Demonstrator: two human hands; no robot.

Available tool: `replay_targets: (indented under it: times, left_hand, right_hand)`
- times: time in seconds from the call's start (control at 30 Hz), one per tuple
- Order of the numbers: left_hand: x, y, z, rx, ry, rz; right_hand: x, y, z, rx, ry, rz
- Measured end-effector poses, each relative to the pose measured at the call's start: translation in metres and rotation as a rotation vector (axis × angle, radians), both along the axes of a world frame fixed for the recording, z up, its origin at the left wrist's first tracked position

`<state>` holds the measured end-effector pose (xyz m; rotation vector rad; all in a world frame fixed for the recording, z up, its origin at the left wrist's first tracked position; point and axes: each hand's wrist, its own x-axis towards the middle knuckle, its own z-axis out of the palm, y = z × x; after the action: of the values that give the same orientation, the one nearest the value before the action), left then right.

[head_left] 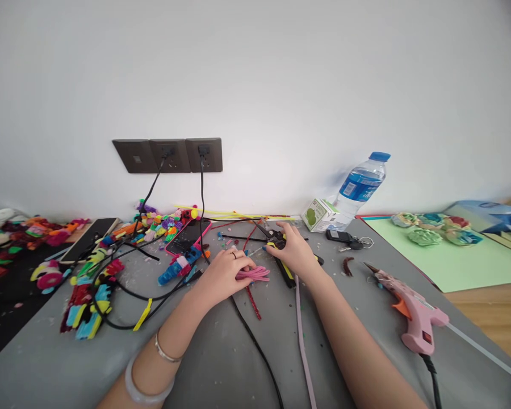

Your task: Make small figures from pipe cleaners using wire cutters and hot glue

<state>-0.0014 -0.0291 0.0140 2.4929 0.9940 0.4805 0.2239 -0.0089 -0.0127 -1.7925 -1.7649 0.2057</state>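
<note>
My left hand [230, 274] is closed around a bundle of pink pipe cleaners [258, 274], whose looped ends stick out to the right past the thumb. To its right, my right hand [296, 250] reaches over a pair of pliers with black and yellow handles [288, 276]. Its thumb and fingers are spread apart near the pliers' dark jaws, and the palm hides part of the tool. Red glittery pipe cleaners [252, 302] lie beneath and between the hands. A pale pink-lilac cord [303, 352] runs from under my right hand toward me.
A pink glue gun [417, 318] lies at right, beside green paper [409, 255] with rosettes. Behind stand a tilted water bottle [360, 187] and a small box [317, 215]. Colourful pipe-cleaner figures [89, 301], a pink-edged phone [189, 237] and black cables [255, 341] occupy the left and middle.
</note>
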Motion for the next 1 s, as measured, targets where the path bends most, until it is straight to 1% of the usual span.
replay_targets:
  times: [0.1,0.13,0.2,0.27,0.33,0.4,0.47,0.57,0.7,0.8,1.0]
  left_hand:
    - [0.002,-0.002,0.001,-0.008,-0.027,0.004]
    - [0.002,-0.003,0.002,-0.015,-0.038,0.004]
    - [0.002,-0.004,0.004,-0.023,-0.056,0.016]
    - [0.000,-0.002,0.007,-0.017,-0.062,0.040]
    - [-0.004,0.000,0.009,-0.004,-0.039,0.055]
    - [-0.008,0.003,0.011,-0.006,-0.004,0.045]
    - [-0.012,0.005,0.013,-0.018,0.026,-0.001]
    - [-0.013,0.005,0.015,-0.010,0.027,-0.022]
    - [-0.012,0.006,0.017,0.052,-0.059,0.052]
    - [-0.012,0.007,0.020,0.073,-0.162,0.100]
    - [-0.011,0.006,0.025,-0.083,-0.359,0.162]
  right_hand:
    - [0.003,0.002,-0.001,0.073,-0.054,0.023]
    - [0.003,0.002,0.001,0.099,-0.048,0.027]
    - [0.001,0.000,0.008,0.142,0.030,0.063]
    - [-0.002,-0.003,0.016,0.141,0.144,0.170]
    - [-0.006,-0.007,0.024,0.078,0.222,0.333]
    - [-0.011,-0.011,0.029,-0.008,0.228,0.480]
    - [-0.016,-0.013,0.031,-0.061,0.202,0.568]
    - [-0.020,-0.015,0.033,-0.075,0.200,0.593]
    - [-0.021,-0.017,0.035,-0.092,0.309,0.573]
    - [-0.022,-0.018,0.035,-0.089,0.404,0.598]
    - [-0.028,-0.018,0.032,0.018,0.433,0.657]
